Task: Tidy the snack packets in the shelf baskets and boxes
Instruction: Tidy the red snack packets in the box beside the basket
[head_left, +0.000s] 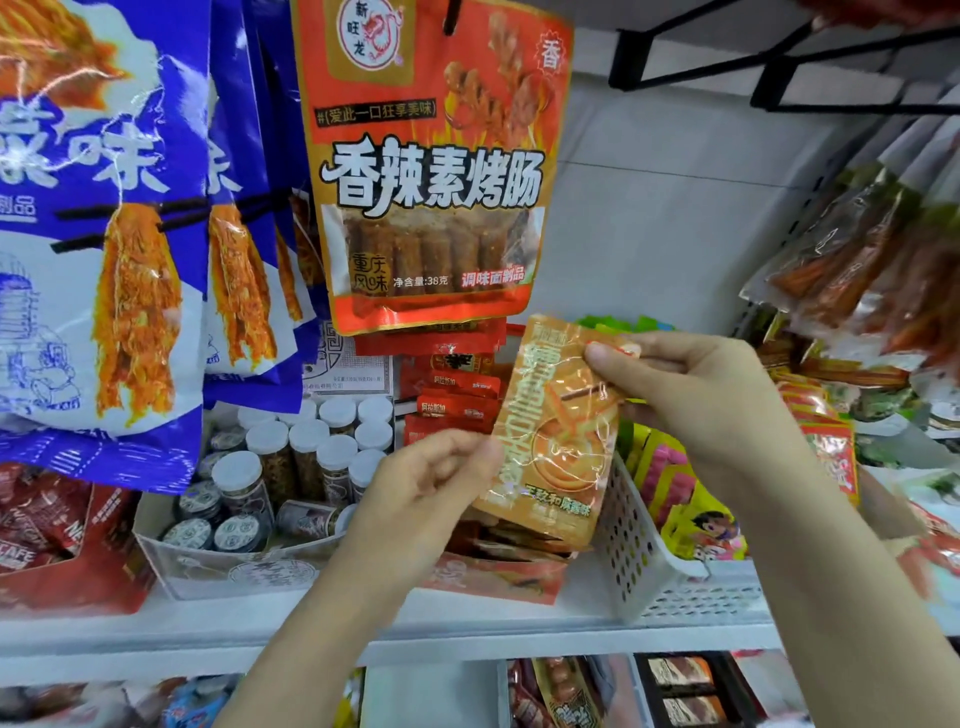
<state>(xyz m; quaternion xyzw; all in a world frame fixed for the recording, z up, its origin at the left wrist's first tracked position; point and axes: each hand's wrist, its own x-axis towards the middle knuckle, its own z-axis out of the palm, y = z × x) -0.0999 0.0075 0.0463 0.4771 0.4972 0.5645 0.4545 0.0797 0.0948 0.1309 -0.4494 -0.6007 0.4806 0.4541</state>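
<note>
Hanging red pouch (431, 171) overhangs jars (311, 452) beside white basket (639, 540).

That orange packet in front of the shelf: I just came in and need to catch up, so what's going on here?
A person is tidying a snack shelf. Both hands hold one orange packet upright above an open box of similar packets: the left hand pinches its lower left edge and the right hand pinches its upper right corner. A white perforated basket of yellow packets sits just to the right. The packet is not yet set down.
</note>
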